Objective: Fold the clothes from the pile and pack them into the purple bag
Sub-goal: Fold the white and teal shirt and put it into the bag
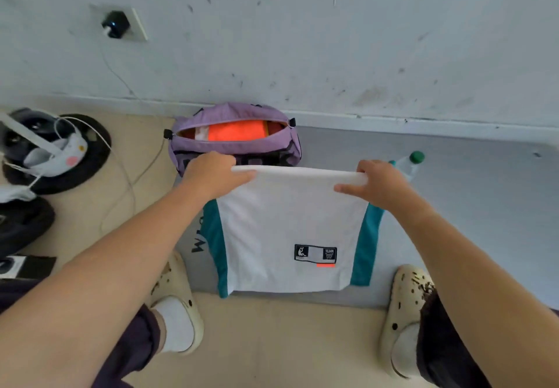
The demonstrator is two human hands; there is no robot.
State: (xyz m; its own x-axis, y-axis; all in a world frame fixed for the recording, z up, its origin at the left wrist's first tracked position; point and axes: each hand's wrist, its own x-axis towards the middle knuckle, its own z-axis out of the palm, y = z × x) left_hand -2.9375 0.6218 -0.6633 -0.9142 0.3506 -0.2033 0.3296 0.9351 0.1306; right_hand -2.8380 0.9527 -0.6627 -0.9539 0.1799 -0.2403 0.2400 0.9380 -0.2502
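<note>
Both hands, left (pixel 213 172) and right (pixel 379 186), pinched the top fold of the white-and-teal garment (pixel 290 230), which hung just before the open purple bag (pixel 193 153) by the wall. Uneven grip could let the fold slip, seemingly unfinished.

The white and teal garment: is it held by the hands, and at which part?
Yes. The left hand and right hand grip the white and teal garment at the two ends of its folded top edge.
</note>
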